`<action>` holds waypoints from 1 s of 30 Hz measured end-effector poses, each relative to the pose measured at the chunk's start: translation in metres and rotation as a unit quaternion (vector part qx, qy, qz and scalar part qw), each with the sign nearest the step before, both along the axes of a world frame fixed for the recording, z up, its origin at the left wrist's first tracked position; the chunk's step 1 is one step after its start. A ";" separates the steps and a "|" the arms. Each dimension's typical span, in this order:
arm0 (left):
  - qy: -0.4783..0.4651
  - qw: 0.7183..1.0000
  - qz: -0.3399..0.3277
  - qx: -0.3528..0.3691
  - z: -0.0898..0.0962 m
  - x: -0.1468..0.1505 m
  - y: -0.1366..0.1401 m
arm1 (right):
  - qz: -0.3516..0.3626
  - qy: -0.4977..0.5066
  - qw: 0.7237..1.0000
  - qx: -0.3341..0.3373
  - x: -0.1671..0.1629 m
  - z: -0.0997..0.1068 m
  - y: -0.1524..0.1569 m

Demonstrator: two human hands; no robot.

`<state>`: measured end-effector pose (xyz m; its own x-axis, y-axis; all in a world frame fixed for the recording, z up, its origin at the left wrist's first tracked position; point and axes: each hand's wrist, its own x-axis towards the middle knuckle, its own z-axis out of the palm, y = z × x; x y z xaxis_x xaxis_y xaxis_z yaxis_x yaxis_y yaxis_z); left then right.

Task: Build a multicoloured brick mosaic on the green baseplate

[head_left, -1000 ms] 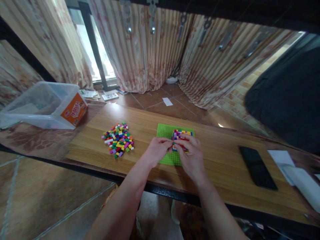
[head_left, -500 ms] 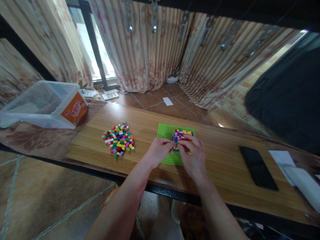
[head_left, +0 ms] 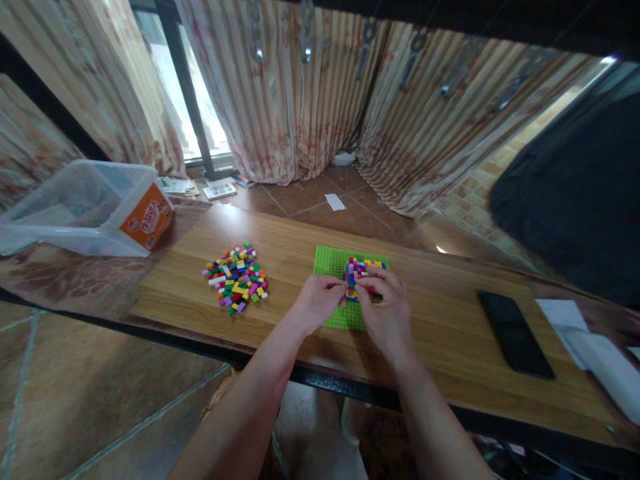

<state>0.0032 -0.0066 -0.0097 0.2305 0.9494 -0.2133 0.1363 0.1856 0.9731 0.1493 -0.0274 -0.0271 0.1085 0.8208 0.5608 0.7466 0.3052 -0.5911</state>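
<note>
A multicoloured structure of toy building bricks (head_left: 359, 268) stands on a bright green studded baseplate (head_left: 330, 257). At its left side is my left hand (head_left: 320, 300), thumb and fingers pinched together at the near left corner. My right hand (head_left: 386, 303) reaches over the near right part of the bricks, its fingertips bent in close to the left ones. Both hands are closed; the fingers cover whatever small piece may be between them. Part of the structure is hidden behind my right fingers.
Left of the baseplate lies a pile of loose coloured bricks (head_left: 237, 279) on the wooden board (head_left: 290, 240). A clear plastic bin (head_left: 90, 240) with an orange label stands at far left. On the right are a black phone-like slab (head_left: 515, 333) and white papers (head_left: 563, 320).
Both hands stay at the near left corner of the brick structure, with only slight finger movement. The whole view has shifted very slightly.
</note>
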 end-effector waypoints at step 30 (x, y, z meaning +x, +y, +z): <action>-0.009 0.999 0.044 0.016 0.004 -0.005 0.001 | 0.000 -0.011 1.000 0.004 -0.004 -0.001 -0.005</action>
